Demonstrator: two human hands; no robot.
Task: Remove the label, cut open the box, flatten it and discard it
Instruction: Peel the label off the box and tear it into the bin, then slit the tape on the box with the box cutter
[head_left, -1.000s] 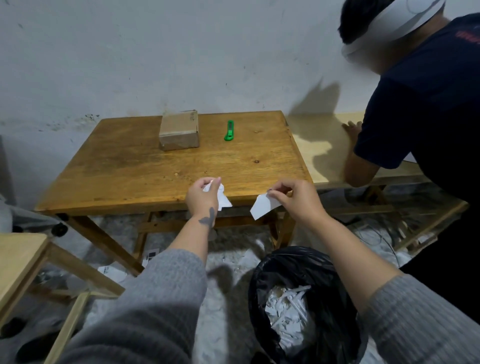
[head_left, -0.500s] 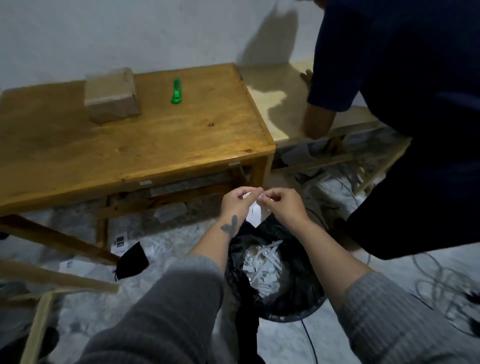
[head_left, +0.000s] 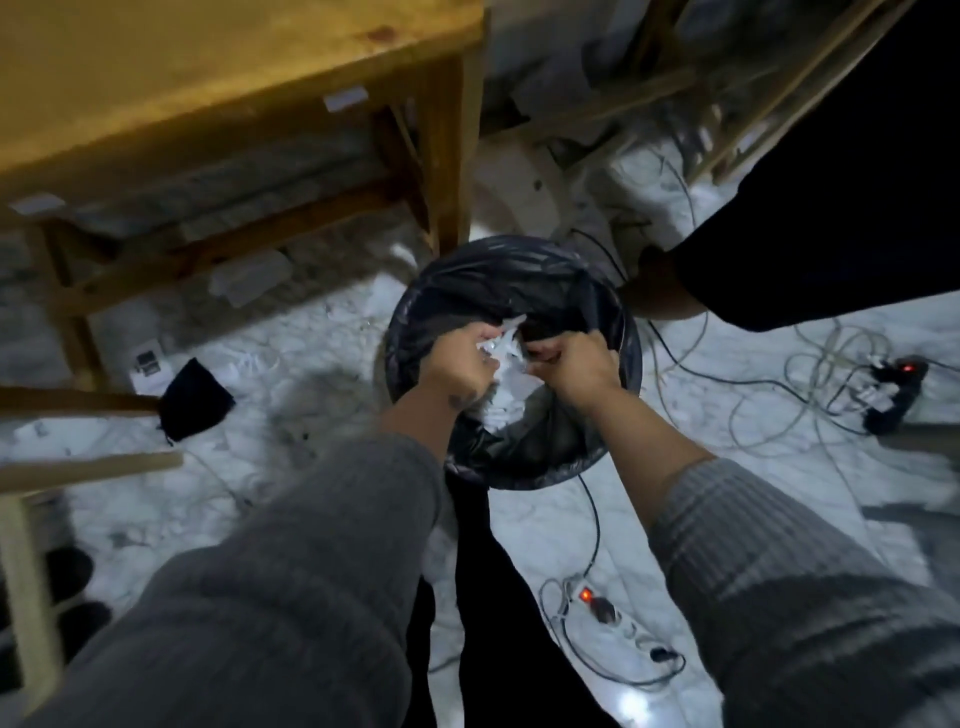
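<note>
Head camera shows left hand (head_left: 457, 364) and right hand (head_left: 574, 364) both pinching the torn label (head_left: 506, 349) over the bin (head_left: 631, 358); paper looks light, soft, easily crumpled by edges.

At frame centre I see the lined bin (head_left: 618, 291) on the floor, just right of the wooden table (head_left: 208, 78) filling the upper left, one power strip (head_left: 602, 608) below it and another (head_left: 893, 384) at far right.
</note>
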